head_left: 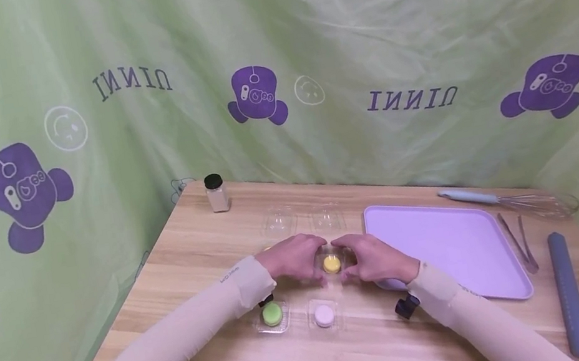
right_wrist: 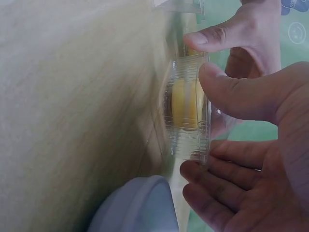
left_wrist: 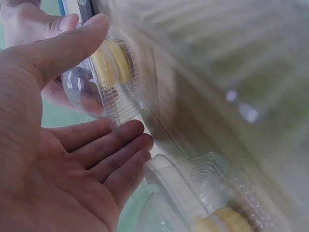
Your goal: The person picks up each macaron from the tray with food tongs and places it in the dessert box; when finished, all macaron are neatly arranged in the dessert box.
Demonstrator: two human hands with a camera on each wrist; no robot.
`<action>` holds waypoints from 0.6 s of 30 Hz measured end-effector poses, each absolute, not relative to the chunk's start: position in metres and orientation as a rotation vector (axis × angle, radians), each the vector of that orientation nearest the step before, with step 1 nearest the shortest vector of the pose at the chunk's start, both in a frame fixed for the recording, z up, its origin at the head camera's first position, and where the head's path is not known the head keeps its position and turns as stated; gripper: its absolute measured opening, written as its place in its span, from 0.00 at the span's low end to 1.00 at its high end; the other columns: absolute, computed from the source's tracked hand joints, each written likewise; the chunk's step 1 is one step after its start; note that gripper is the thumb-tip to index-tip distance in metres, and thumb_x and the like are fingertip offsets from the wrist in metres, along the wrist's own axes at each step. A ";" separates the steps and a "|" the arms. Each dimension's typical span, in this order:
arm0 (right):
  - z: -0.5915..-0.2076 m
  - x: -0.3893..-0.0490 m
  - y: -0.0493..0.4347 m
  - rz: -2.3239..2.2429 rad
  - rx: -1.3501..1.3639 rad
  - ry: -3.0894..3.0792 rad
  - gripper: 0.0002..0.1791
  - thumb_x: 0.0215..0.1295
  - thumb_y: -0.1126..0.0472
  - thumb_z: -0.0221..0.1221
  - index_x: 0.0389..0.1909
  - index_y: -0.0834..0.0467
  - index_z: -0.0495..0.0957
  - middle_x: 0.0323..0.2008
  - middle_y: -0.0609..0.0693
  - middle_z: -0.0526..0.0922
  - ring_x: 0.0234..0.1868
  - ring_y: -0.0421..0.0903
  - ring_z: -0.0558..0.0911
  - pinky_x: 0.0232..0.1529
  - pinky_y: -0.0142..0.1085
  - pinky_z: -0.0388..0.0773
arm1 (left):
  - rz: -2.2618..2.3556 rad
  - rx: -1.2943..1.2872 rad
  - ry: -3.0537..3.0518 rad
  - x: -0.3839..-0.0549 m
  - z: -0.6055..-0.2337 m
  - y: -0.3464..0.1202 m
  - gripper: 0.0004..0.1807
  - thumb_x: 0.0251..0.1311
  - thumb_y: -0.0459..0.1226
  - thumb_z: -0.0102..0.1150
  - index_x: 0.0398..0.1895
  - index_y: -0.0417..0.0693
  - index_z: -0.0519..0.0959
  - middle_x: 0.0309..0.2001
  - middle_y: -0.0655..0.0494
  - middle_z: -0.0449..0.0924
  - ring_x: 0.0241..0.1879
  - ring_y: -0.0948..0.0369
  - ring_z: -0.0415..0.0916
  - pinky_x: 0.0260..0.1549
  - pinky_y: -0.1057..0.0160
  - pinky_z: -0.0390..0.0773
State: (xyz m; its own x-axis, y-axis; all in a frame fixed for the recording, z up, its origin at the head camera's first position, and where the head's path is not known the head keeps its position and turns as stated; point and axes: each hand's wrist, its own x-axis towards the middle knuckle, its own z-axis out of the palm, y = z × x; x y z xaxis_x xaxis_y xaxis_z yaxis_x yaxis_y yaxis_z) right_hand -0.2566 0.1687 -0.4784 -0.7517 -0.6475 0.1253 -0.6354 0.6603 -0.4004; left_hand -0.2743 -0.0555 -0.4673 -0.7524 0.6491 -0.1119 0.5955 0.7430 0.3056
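Note:
A small clear plastic box with a domed lid (right_wrist: 190, 140) stands between my two hands, a yellow macaron (head_left: 332, 264) inside it. My left hand (head_left: 295, 258) grips its left side, thumb at one edge and fingertips at the opposite edge. On the right side my right hand (head_left: 374, 257) holds the box the same way, thumb (right_wrist: 236, 94) against the rim and fingertips at the lower corner. Near my left wrist, a green macaron (head_left: 272, 314) sits in a clear tray, with a pink macaron (head_left: 324, 315) in another beside it. A second boxed yellow macaron (left_wrist: 227, 221) shows beside my left hand.
Two clear plastic pieces (head_left: 279, 223) lie behind my hands. The purple tray (head_left: 447, 244) is close on the right, with tongs (head_left: 521, 241), a whisk (head_left: 509, 201) and a blue-grey bar (head_left: 569, 294) around it. A black-capped jar (head_left: 217, 193) stands at the back left.

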 end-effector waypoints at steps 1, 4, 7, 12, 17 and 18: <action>-0.478 -0.256 0.169 -0.673 -1.085 2.837 0.39 0.51 0.57 0.76 0.64 0.66 0.74 0.58 0.59 0.84 0.57 0.53 0.84 0.60 0.49 0.83 | 0.374 0.988 2.729 -0.274 -0.467 -0.055 0.48 0.45 0.53 0.79 0.68 0.43 0.72 0.62 0.48 0.81 0.62 0.55 0.80 0.63 0.60 0.80; -0.477 -0.255 0.170 -0.686 -1.068 2.833 0.39 0.51 0.57 0.75 0.64 0.66 0.74 0.59 0.60 0.83 0.58 0.54 0.84 0.61 0.50 0.82 | 0.388 0.984 2.719 -0.274 -0.466 -0.054 0.48 0.45 0.53 0.79 0.69 0.43 0.71 0.63 0.48 0.81 0.61 0.54 0.80 0.63 0.59 0.80; -0.477 -0.255 0.170 -0.690 -1.061 2.830 0.40 0.51 0.57 0.75 0.65 0.66 0.73 0.59 0.60 0.83 0.57 0.54 0.84 0.61 0.50 0.83 | 0.397 0.972 2.715 -0.273 -0.467 -0.055 0.49 0.45 0.53 0.78 0.70 0.42 0.70 0.64 0.47 0.79 0.63 0.53 0.78 0.65 0.58 0.79; -0.475 -0.256 0.172 -0.665 -1.043 2.847 0.40 0.53 0.54 0.75 0.66 0.64 0.73 0.60 0.58 0.83 0.57 0.53 0.84 0.61 0.49 0.83 | 0.436 0.914 2.709 -0.274 -0.465 -0.059 0.54 0.46 0.55 0.78 0.74 0.41 0.65 0.61 0.48 0.82 0.61 0.56 0.79 0.71 0.56 0.74; -0.468 -0.259 0.175 -0.761 -0.987 2.865 0.41 0.55 0.51 0.74 0.67 0.63 0.72 0.64 0.60 0.80 0.60 0.58 0.83 0.61 0.51 0.82 | 0.559 0.859 2.691 -0.277 -0.454 -0.067 0.56 0.46 0.55 0.78 0.76 0.43 0.63 0.60 0.49 0.81 0.61 0.55 0.77 0.74 0.51 0.70; -0.466 -0.261 0.175 -0.805 -0.990 2.867 0.41 0.56 0.52 0.74 0.68 0.64 0.71 0.64 0.60 0.80 0.60 0.59 0.83 0.60 0.51 0.83 | 0.593 0.856 2.696 -0.278 -0.450 -0.070 0.55 0.46 0.55 0.78 0.76 0.43 0.63 0.64 0.48 0.79 0.65 0.54 0.75 0.74 0.50 0.69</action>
